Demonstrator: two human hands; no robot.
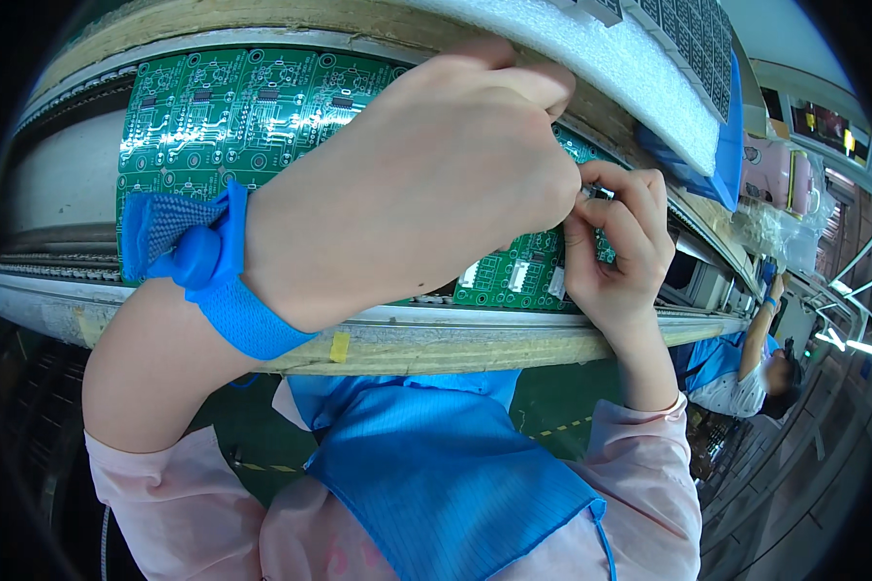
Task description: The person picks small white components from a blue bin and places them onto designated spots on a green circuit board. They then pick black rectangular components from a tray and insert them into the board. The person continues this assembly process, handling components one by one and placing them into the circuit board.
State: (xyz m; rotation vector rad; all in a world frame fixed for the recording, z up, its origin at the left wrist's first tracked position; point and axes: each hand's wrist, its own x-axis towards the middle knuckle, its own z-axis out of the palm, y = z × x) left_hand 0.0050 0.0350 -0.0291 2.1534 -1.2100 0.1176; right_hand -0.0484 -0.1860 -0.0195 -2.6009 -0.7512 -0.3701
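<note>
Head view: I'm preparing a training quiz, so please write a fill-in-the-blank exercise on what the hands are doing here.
1. Both hands work over a ____ circuit board.
2. The left hand wears a ____ wrist strap.
3. The right hand pinches a small part with its ____.
4. The white foam sheet lies ____ the board.

Missing words: green; blue; fingertips; beyond

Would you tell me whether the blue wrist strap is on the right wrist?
No, the blue wrist strap wraps the left wrist; the right hand has none.

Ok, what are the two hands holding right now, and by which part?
Both the left hand and the right hand pinch a small part between their fingertips over the green circuit board. Fingers hide it, so its kind and the exact hold cannot be told.
</note>
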